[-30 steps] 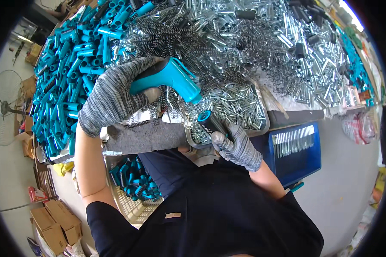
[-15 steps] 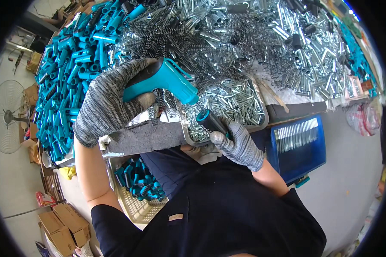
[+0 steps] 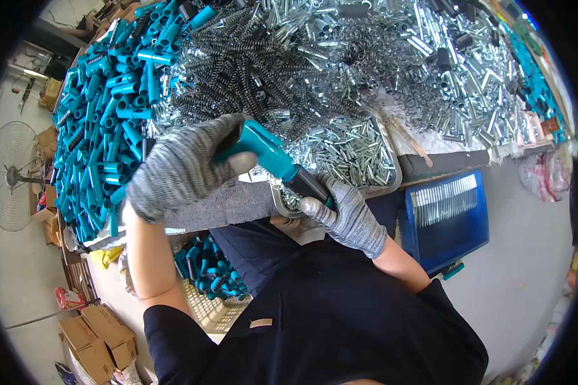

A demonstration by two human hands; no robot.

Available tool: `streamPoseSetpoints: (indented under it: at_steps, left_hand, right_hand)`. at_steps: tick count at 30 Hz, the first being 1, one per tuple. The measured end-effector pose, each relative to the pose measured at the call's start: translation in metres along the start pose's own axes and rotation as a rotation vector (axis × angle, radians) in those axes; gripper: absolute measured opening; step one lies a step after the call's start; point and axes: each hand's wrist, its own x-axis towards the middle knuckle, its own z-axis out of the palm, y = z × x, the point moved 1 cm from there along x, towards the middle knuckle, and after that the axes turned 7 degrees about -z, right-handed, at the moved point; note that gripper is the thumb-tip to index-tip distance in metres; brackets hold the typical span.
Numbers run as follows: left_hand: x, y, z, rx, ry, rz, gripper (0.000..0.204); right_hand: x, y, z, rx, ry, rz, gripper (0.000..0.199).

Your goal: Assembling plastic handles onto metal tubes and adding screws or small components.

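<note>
My left hand (image 3: 180, 170), in a grey knitted glove, is closed round a teal, pistol-shaped plastic housing (image 3: 263, 149). The fingers cover its rear part, and its narrow end slants down to the right. Gripped in my right hand (image 3: 350, 221), gloved the same way, is a black tube with teal ends (image 3: 308, 185). The upper end of this tube meets the housing's narrow end, the two lying in one line. How deep one sits in the other cannot be made out. Below them is a metal tray (image 3: 392, 151) of small silver pins.
Teal handles (image 3: 103, 128) are heaped at the left of the table, dark coil springs (image 3: 237, 70) in the middle, metal tubes and pins (image 3: 469, 83) at right. A cream basket (image 3: 215, 314) holds teal-and-black assemblies below. A blue bin (image 3: 446, 237) with metal rods stands lower right.
The housing has tilted and come down in my left hand, and the black tube has swung up slightly. Once apart, their ends now meet.
</note>
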Motion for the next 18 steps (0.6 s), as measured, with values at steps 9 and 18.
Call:
streamPoseSetpoints:
  at_steps: [9,18]
  left_hand:
    - [0.033,-0.001,0.061,-0.542,0.55,0.216,0.039]
    - [0.059,0.028,0.088,-2.314,-0.061,0.666,0.03]
  right_hand:
    - [0.006,-0.021,-0.015,0.713,-0.294,0.312,0.061]
    - [0.002,-0.035,-0.006,1.223,-0.508,0.479,0.086]
